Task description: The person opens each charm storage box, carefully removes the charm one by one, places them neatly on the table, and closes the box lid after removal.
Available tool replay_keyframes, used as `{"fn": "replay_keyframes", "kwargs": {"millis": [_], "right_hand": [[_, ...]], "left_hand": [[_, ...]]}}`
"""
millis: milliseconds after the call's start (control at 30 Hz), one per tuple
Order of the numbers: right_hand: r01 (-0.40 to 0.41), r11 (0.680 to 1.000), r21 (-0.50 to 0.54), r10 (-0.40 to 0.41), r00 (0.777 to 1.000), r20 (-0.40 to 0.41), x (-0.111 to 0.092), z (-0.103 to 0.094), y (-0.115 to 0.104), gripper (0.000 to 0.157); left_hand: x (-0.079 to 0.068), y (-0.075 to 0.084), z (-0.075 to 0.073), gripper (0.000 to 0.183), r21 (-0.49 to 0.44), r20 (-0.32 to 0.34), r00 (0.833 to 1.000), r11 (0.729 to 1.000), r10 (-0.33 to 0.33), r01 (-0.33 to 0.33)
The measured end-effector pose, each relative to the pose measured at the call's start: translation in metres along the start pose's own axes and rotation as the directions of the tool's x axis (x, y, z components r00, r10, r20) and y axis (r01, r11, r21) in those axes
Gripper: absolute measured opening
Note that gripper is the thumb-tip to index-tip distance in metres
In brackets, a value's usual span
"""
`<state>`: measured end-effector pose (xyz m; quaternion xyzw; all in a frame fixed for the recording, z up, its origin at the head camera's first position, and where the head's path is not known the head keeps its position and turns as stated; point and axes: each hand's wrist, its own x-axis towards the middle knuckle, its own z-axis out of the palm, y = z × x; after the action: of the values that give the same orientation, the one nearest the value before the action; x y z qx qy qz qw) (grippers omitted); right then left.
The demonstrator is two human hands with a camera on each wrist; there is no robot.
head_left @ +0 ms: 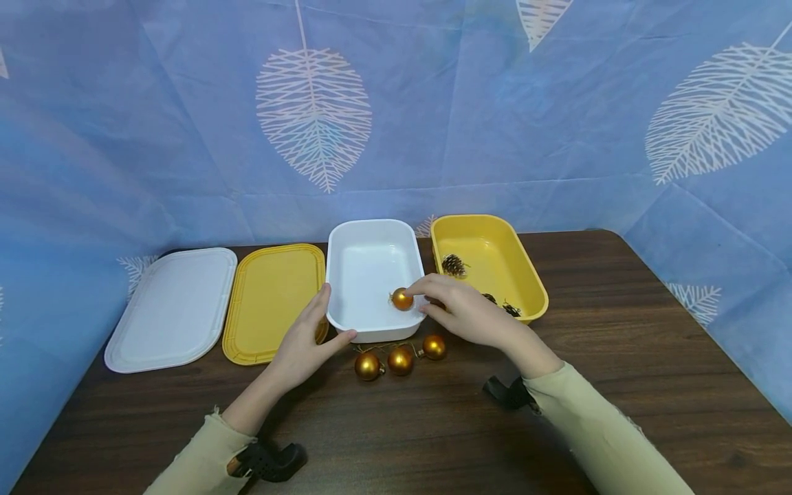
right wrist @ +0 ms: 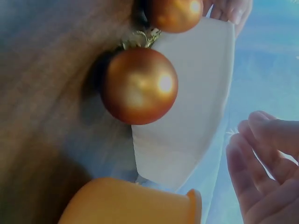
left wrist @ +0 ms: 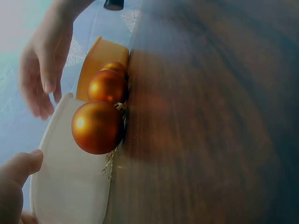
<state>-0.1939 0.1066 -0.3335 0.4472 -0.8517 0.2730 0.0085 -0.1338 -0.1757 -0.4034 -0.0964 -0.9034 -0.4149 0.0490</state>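
Note:
My left hand (head_left: 301,346) rests against the front left corner of the white plastic bin (head_left: 346,275), its thumb at the front rim and its straight fingers along the left side. My right hand (head_left: 460,309) reaches over the bin's right rim, fingertips at a gold Christmas ball (head_left: 402,299) inside. In the right wrist view the right hand's fingers (right wrist: 243,158) are loosely bent with nothing visible between them. In front of the bin lie more gold balls: a left one (head_left: 368,366), a middle one (head_left: 400,359) and a right one (head_left: 434,346), with gold cords.
Right of the white bin stands a yellow bin (head_left: 495,254) holding a pine cone (head_left: 454,265) and other dark pieces, partly hidden by my right hand. A yellow lid (head_left: 272,295) and a white lid (head_left: 176,309) lie on the left of the brown wooden table (head_left: 421,440).

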Motion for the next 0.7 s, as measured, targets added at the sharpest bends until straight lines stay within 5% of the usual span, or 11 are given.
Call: {"fn": "replay_keyframes", "kwargs": {"millis": [700], "right_hand": [[-0.091,0.993,-0.072,0.100,0.984,0.147,0.048,0.018,0.016,0.038]], "left_hand": [[0.001,0.000,0.000,0.097,0.001,0.006,1.000,1.000,-0.011,0.011]]}}
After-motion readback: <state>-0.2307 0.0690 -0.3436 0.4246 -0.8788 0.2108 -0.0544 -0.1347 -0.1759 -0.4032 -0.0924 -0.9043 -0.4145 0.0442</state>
